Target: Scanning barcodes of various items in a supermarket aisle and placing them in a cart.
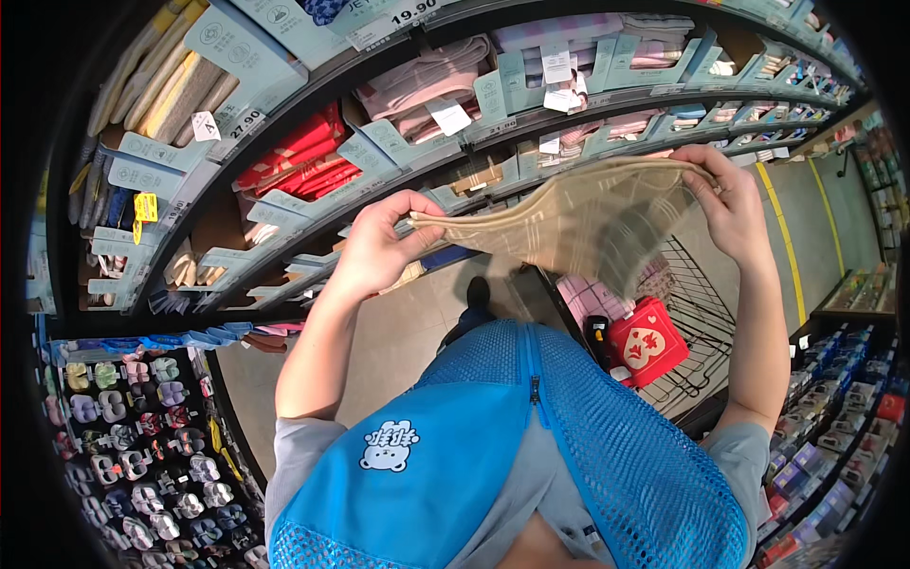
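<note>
A thin beige checked towel (604, 213) is stretched in the air between my two hands, in front of the shelves. My left hand (380, 245) pinches one folded corner between thumb and fingers. At the opposite end, my right hand (729, 206) grips the towel's other upper corner. The cloth sags in the middle, and its lower part hangs over a wire shopping cart (700, 313). Inside the cart lie a red cloth item (647, 341) with a pale printed patch, a pink checked towel (583, 295) and a black object with a yellow part (598, 331), its kind unclear.
Shelves of folded towels in pale blue cardboard boxes (412, 146) curve across the front and left. Red towels (302, 160) fill one box. Slippers (135, 427) hang on a rack at lower left. Packaged goods (810, 455) line the right. Yellow floor lines (782, 235) mark the aisle.
</note>
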Demonstrator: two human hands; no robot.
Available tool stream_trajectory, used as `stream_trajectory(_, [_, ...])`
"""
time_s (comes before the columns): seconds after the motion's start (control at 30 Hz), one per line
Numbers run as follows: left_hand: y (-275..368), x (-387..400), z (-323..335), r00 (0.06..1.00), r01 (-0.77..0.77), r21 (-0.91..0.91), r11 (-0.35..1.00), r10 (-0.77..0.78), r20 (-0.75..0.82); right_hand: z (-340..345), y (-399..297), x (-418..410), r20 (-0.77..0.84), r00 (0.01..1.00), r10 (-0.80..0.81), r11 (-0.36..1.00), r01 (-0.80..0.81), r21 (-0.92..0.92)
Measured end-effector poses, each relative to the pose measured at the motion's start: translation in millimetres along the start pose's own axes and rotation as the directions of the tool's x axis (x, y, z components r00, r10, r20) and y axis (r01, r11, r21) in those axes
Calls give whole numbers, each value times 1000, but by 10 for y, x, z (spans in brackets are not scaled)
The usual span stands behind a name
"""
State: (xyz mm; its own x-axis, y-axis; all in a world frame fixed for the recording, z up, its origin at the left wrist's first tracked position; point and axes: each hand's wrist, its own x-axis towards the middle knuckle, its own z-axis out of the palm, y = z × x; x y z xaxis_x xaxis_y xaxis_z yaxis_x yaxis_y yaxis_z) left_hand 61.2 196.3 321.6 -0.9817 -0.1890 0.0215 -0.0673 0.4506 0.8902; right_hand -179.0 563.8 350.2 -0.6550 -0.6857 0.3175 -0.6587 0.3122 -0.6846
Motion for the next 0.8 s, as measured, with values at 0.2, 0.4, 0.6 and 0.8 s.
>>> stream_trajectory(0.2, [-5, -20, -65, 977, 81, -401, 912, -152, -149, 44, 160, 87, 86, 962, 260, 863, -271, 425])
stream_trajectory(0.4, [-13, 101, 68, 941, -27, -176, 984, -35, -336, 282, 127, 187, -62, 981, 186, 981, -181, 73])
stream_trajectory(0.6, [55, 266, 513, 950, -112, -94, 989, 79, -301, 614, -221, 279, -21, 989, 143, 990, -143, -12])
stream_trajectory(0.8, [210, 394, 970, 968, -163, -365, 917, 77, -240, 1131, -652, 316, 117, 989, 91, 923, -128, 362])
